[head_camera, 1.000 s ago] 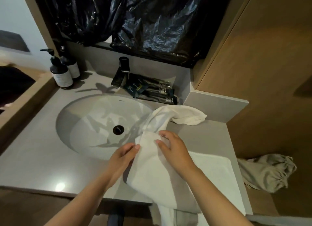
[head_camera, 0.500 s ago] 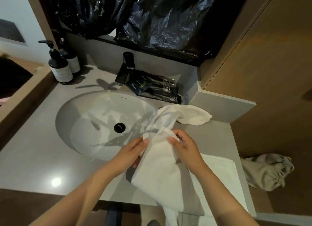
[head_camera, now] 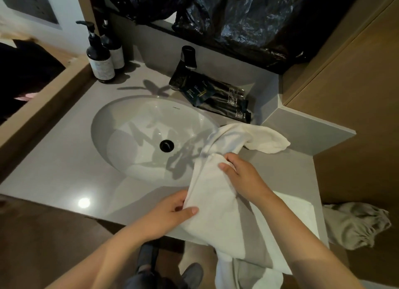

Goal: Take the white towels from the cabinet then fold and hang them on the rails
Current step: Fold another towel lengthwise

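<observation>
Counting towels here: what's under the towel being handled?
Under the towel held by both hands, a second flat white towel lies on the counter. Only its right part shows; anything beneath is hidden.

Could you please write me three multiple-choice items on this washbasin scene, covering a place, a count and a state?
1. Where do the pump bottles stand?
A. back left corner of the counter
B. inside the sink
C. on the floor

2. How many pump bottles are there?
A. one
B. two
C. four

3. What is the state of the white towel?
A. hanging on a rail
B. neatly folded in the sink
C. loose, held by both hands

Answers: 1 A, they stand left of the faucet. 2 B, two dark bottles side by side. 3 C, the left hand and right hand each grip it over the counter.
</observation>
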